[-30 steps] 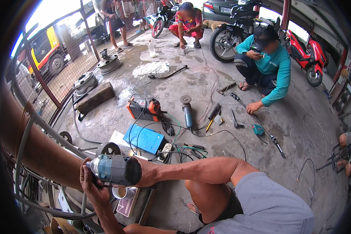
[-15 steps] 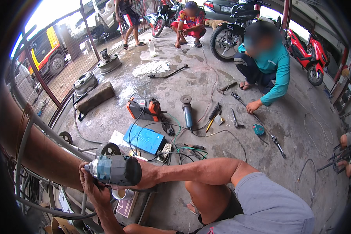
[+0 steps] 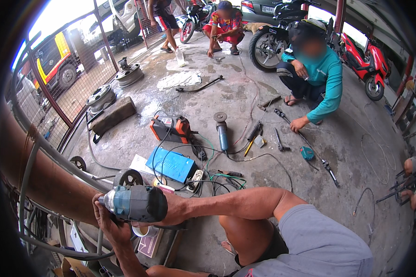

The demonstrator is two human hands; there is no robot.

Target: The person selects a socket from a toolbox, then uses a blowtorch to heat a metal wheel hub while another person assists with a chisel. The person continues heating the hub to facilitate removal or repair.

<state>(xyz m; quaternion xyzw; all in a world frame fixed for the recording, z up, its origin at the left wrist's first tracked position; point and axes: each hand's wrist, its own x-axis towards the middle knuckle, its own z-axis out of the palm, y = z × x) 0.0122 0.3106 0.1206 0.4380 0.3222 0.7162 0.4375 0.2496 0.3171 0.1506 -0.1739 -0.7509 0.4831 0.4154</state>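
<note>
A teal-and-black cordless impact driver (image 3: 136, 203) with a silver nose is held at the lower left, lying sideways with its nose to the left. My right hand (image 3: 173, 208) comes in from the right behind the body of the tool; its fingers are mostly hidden there. Around the silver nose are the fingers of my left hand (image 3: 113, 227), whose forearm rises from the lower edge. Just below the tool stand a white cup (image 3: 144, 231) and a pink-and-white box (image 3: 149, 245). What the nose carries is hidden by my fingers.
On the concrete lie a blue box-shaped unit (image 3: 173, 164), an orange-and-black machine (image 3: 170, 129), an angle grinder (image 3: 222, 134), tangled cables and hand tools. A person in teal (image 3: 323, 83) squats over a long jointed shaft (image 3: 309, 144). Grey tubing (image 3: 27, 184) curves along the left.
My hands and the impact driver stay almost still. The person in teal has raised their head, one hand now showing before the chest. Farther back, a standing person has stepped right.
</note>
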